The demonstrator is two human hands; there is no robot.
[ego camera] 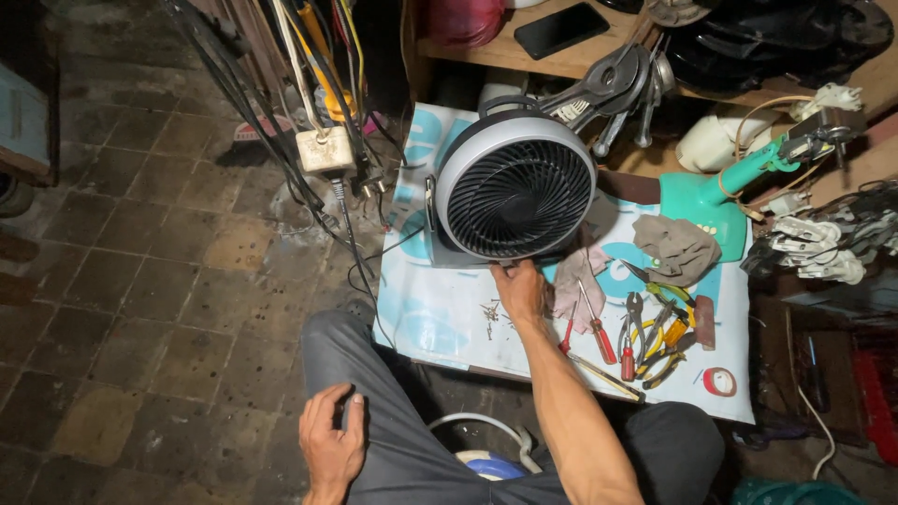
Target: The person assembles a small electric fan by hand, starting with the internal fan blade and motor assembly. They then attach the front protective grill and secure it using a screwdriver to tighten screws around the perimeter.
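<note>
Dim tiled floor point(140, 281), cluttered table point(440, 327). Round grey fan point(515, 187) stood upright; right hand point(520, 288) touched its base, fingers probably loose; left hand point(329, 440) lay open on knee.

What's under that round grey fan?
The fan stands on a white and blue printed sheet, with the right hand touching its base. Small screws lie nearby. Whatever is directly beneath the base is hidden.

Clutter around the mat

Screwdrivers point(599, 329) and pliers point(655, 323) lie beside a rag point(675, 247); a phone point(561, 29) rests on the shelf point(486, 54), a power strip point(325, 150) hangs left.
</note>
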